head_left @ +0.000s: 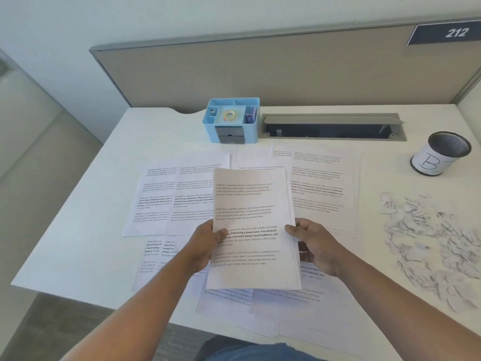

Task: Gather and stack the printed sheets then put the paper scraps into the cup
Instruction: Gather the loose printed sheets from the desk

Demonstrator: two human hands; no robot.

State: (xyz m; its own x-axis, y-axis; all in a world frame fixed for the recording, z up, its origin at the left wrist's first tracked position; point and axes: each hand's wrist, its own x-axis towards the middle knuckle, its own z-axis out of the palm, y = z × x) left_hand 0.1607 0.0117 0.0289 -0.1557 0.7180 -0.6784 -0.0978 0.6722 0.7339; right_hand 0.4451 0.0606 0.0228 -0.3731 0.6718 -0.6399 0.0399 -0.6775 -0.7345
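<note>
Nearest the camera, at 6 o'clock, several printed sheets (283, 303) lay overlapping along the front edge of the white worktop (86, 256). Just above them both hands gripped a small stack of sheets (250, 204), lifted off the worktop and tilted toward the camera. The left hand (205, 246) clasped the stack's left edge, thumb pressed on the printed face. The right hand (315, 246) clasped the right edge the same way, thumb on top and fingers curled behind the paper.

At 9 o'clock from the held stack, more loose sheets (166, 199) lay flat and overlapping, and at 2 o'clock another group (322, 178) spread out toward the back. At 3 o'clock, well apart from the hands, a wide heap of paper scraps (432, 246) covered the right side of the worktop.

Farther off, at 2 o'clock, the mesh cup (440, 155) stood upright beyond the scraps, wrapped in a white label marked "B". At 12 o'clock a blue desk organiser (231, 121) held a roll of tape (229, 115) in its middle compartment, with an open cable tray (330, 127) just to its right. Behind everything rose a grey partition (260, 71) carrying a "212" plate (447, 33).
</note>
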